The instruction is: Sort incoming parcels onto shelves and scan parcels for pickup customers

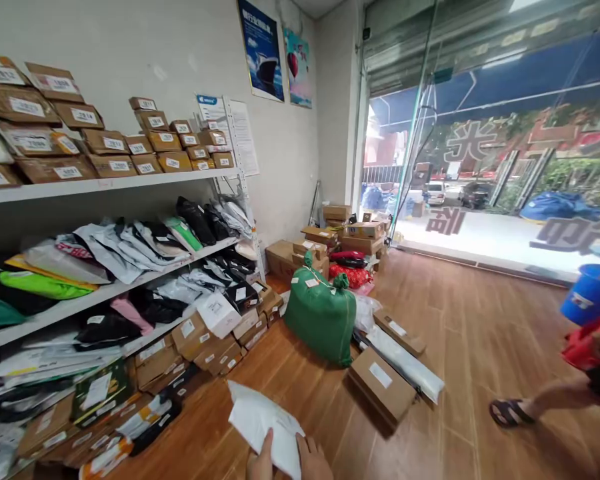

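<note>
A white mailing bag (263, 420) is held low in front of me, at the bottom of the head view. My left hand (261, 460) grips its near edge, thumb lying on top. On the bag's right side, my right hand (313, 459) has its fingers over the edge. Both wrists are cut off by the frame's lower border. Beyond the bag, a tied green sack (320, 313) stands on the wooden floor. A brown cardboard box (383, 387) with a white label lies to the right of the sack.
At left, a white shelf rack (130, 183) carries labelled boxes and mailing bags, with more parcels on the floor below. Stacked cartons (365, 237) stand by the far wall. Another person's leg (550, 400) and a blue bucket (593, 293) are at right, near the glass front.
</note>
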`<state>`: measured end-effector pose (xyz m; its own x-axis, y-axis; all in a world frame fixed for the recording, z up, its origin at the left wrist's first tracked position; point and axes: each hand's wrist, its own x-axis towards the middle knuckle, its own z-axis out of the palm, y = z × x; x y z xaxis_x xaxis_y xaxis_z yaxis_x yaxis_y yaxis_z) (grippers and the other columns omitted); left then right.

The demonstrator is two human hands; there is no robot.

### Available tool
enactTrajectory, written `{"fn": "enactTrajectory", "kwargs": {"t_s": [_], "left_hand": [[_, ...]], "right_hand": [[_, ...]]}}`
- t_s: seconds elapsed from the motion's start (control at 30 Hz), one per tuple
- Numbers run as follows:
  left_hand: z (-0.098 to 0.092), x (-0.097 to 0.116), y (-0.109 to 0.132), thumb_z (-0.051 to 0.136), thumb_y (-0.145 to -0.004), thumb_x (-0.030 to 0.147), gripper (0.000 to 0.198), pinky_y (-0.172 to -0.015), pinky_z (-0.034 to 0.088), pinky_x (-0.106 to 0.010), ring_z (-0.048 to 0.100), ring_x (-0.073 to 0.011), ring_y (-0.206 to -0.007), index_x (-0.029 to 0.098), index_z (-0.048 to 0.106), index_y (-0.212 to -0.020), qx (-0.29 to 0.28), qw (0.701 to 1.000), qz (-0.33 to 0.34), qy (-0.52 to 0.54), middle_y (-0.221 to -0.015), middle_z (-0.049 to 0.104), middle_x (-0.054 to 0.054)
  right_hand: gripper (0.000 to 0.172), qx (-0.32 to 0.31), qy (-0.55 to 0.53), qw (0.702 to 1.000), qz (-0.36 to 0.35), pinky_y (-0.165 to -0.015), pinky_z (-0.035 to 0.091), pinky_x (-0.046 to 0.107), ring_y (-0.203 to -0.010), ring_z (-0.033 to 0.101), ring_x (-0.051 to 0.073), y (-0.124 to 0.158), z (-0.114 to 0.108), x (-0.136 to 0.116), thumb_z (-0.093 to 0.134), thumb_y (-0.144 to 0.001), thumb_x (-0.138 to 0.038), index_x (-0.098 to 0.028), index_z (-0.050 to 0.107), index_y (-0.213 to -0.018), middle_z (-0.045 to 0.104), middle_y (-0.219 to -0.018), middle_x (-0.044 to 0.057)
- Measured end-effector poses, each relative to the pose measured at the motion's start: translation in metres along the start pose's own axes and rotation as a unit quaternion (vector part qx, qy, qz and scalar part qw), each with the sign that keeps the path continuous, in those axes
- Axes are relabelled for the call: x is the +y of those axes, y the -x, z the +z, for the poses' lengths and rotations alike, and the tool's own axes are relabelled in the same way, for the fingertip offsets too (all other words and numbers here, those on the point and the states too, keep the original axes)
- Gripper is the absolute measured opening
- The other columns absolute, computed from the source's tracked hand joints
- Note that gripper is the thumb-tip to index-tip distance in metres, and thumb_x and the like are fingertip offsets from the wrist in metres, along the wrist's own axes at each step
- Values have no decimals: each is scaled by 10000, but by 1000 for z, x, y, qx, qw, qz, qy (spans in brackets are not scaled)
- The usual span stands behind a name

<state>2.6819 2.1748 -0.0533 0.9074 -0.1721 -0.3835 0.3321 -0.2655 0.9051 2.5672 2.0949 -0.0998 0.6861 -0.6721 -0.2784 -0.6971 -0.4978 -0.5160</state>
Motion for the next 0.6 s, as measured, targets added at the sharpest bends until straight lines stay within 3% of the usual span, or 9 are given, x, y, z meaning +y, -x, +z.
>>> {"fn": "enactTrajectory", "kwargs": {"t_s": [0.1, 0.17, 0.23, 0.33, 0.47, 0.53, 0.6], "left_hand": [[34, 68, -44, 717, -541, 523, 304, -682, 588, -433, 712, -413, -877, 239, 663, -633, -79, 994, -6, 70, -694, 731, -100], [64, 110, -66, 739, -548, 521, 341, -735, 591, -409, 711, -397, -909, 216, 694, -692, -113, 988, 26, 99, -773, 750, -123], [99, 150, -88, 743, -589, 528, 405, -822, 580, -401, 698, -378, -978, 183, 718, -800, -141, 979, 92, 119, -876, 755, -144], [162, 207, -130, 703, -704, 520, 488, -940, 536, -391, 660, -332, -1086, 142, 701, -1014, -161, 956, 208, 131, -1065, 720, -164], [244, 291, -202, 608, -847, 435, 408, -1047, 462, -384, 583, -273, -1204, 181, 654, -1163, -162, 916, 353, 101, -1266, 608, -147], [274, 340, -239, 571, -885, 380, 349, -1091, 418, -391, 537, -252, -1250, 219, 648, -1185, -159, 891, 419, 71, -1321, 550, -126], [293, 390, -278, 565, -896, 338, 316, -1116, 384, -403, 500, -243, -1280, 242, 649, -1186, -175, 865, 468, 35, -1351, 512, -112]], "right_hand": [[781, 71, -19, 997, -20, -978, 509, 439, -1188, 595, 330, -77, -21, -25, 485, -698, 29, -237, 477, -1433, 550, -1393, 143], [858, 122, -54, 988, -78, -974, 519, 385, -1210, 587, 296, -127, -46, -28, 489, -666, 26, -258, 410, -1471, 527, -1422, 123], [873, 200, -96, 961, -166, -1007, 500, 350, -1255, 557, 256, -179, -79, -27, 468, -671, 15, -262, 360, -1492, 497, -1454, 99], [751, 307, -149, 902, -264, -1055, 466, 339, -1285, 533, 223, -268, -135, -30, 453, -745, -32, -238, 398, -1465, 517, -1437, 82], [513, 378, -202, 846, -317, -964, 530, 297, -1143, 640, 216, -403, -213, -50, 541, -854, -181, -196, 529, -1366, 647, -1283, 95], [408, 411, -236, 819, -322, -907, 558, 296, -1052, 682, 218, -471, -248, -69, 554, -876, -232, -174, 610, -1275, 698, -1188, 104], [343, 437, -279, 794, -318, -860, 572, 315, -976, 700, 230, -534, -280, -95, 566, -879, -281, -148, 667, -1178, 724, -1110, 118]]}}
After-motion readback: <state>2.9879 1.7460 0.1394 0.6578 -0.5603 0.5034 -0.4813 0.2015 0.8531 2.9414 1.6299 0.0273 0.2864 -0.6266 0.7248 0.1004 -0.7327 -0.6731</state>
